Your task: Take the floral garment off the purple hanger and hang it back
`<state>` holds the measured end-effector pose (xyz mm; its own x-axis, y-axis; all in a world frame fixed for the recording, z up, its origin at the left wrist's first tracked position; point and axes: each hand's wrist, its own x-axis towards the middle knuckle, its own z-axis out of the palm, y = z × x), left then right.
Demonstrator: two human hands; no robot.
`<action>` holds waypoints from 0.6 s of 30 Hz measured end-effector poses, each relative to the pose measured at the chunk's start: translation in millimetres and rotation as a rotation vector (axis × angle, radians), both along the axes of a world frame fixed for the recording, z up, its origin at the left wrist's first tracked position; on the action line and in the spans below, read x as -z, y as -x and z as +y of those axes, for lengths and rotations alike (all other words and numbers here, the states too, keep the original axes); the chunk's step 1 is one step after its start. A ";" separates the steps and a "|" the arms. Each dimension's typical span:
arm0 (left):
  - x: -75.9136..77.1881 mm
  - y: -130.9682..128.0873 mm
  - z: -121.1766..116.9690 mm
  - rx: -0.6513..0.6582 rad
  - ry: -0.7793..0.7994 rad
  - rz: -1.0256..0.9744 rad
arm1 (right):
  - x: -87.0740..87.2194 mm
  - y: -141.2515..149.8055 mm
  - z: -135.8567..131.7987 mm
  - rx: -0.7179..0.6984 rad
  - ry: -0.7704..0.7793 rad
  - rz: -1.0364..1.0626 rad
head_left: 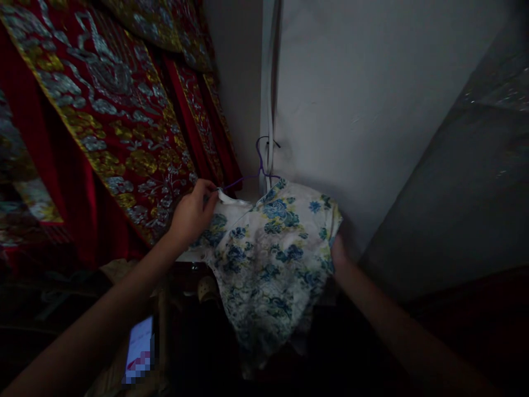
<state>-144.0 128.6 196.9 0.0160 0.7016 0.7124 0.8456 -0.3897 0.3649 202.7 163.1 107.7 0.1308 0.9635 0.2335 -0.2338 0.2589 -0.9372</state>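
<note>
A short-sleeved white blouse [273, 253] with blue and green flowers hangs on a purple hanger [261, 157], whose hook rests at a white pipe or cable on the wall. My left hand [194, 212] pinches the blouse's neck edge at the left shoulder, close to the hanger's arm. At the other side, my right hand [339, 253] is at the sleeve opening, with its fingers hidden behind or inside the cloth. The blouse's lower part falls into shadow.
Red cloths with gold and silver embroidery [119, 99] hang on the left. A pale wall [351, 99] stands behind the blouse. Below left, a lit phone [139, 344] lies on a brownish surface, and a tan shoe [207, 288] shows in the dark.
</note>
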 end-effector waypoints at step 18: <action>21.7 -0.5 -9.8 0.183 -0.021 -0.305 | -71.2 44.8 -78.6 -0.829 -0.370 -0.673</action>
<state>-143.5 118.8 175.1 -0.0760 0.6921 0.7178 0.6143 -0.5346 0.5805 157.9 84.5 178.9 -0.7765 0.5518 0.3043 0.0609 0.5463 -0.8353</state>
